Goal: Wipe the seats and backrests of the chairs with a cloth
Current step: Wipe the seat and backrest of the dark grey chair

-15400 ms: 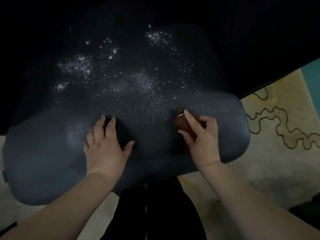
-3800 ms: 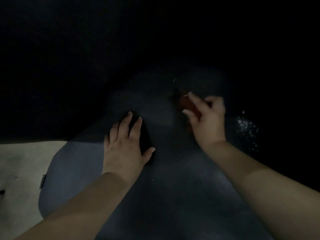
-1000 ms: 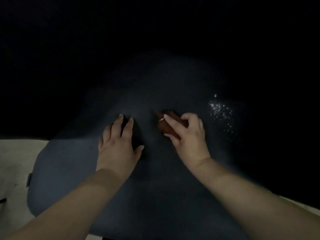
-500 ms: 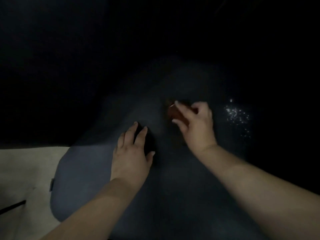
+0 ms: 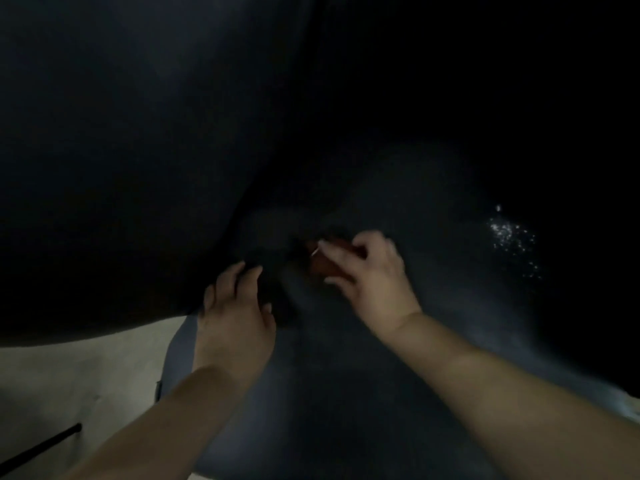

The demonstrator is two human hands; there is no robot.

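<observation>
The scene is very dim; most of the far and upper view is black, and no wall or window can be made out. Light falls only on the near side. At the near left lies a pale beige floor (image 5: 69,368), smooth and plain. A thin dark rod or cable (image 5: 38,445), possibly a furniture leg, runs slantwise across the floor at the near left corner. At the near right edge a small pale patch (image 5: 632,405) shows, too blurred to identify.
</observation>
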